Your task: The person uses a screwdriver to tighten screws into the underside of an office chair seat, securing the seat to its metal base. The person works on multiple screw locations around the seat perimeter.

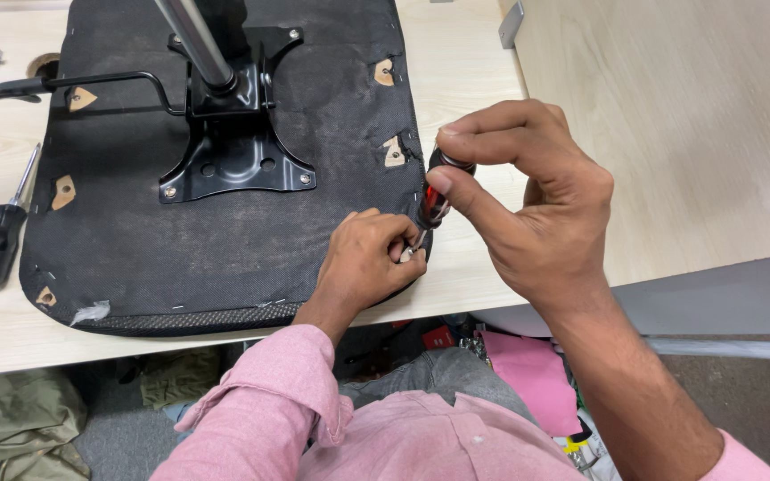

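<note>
Pale wooden tabletop (688, 116) below, carrying an upturned black fabric-covered chair seat (180, 232) with a black metal mounting plate (238, 151) and chrome post (196, 40). Right hand (528, 196) pinched closed around the top of a small red-and-black-handled screwdriver (432, 203), long axis steeply upright, tip pointing down at the seat's near right edge. Left hand (367, 258) curled narrow, fingertips steadying the tip. Larger black-handled screwdriver (2, 236) lying loose at far left.
</note>
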